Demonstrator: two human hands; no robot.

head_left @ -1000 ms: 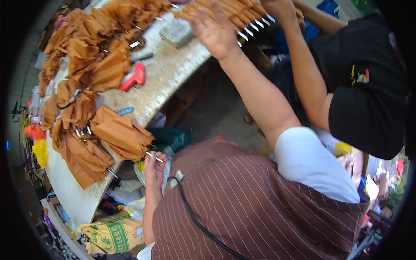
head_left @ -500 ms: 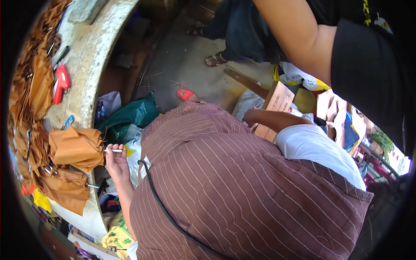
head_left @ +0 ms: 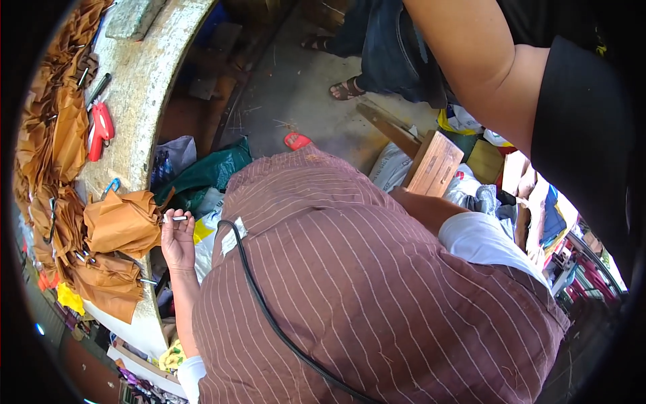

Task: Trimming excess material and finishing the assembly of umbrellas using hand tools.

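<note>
A brown pinstriped apron (head_left: 383, 289) covers the person's front, with a black cord (head_left: 269, 316) running across it. Beside the apron the left hand (head_left: 178, 246) is raised, thumb and fingers closed together in a narrow pinch on a slim silver rod (head_left: 177, 218). The rod points toward a folded tan umbrella (head_left: 124, 223), which lies on the worktable (head_left: 128, 81) and overhangs its right edge; the rod looks to be part of that umbrella, though the join is too small to be sure. The right hand (head_left: 404, 196) is mostly hidden by the apron, so its fingers cannot be read; it is near a wooden stool (head_left: 434, 165).

Another tan umbrella (head_left: 108, 286) lies across the same table edge, nearer the table's near corner. Beyond the first one, along the right edge, come a blue clip (head_left: 113, 186), a red-handled tool (head_left: 101, 128) and a black pen-like stick (head_left: 99, 91), then a grey stone block (head_left: 134, 19). Rumpled tan cloth (head_left: 64, 124) heaps along the table's left side. Below the right edge sits a dark green bag (head_left: 215, 172). Past the apron's hem are a red sandal (head_left: 296, 140) and a co-worker's sandalled foot (head_left: 346, 88), with the co-worker's bare arm (head_left: 471, 57) at the upper right.
</note>
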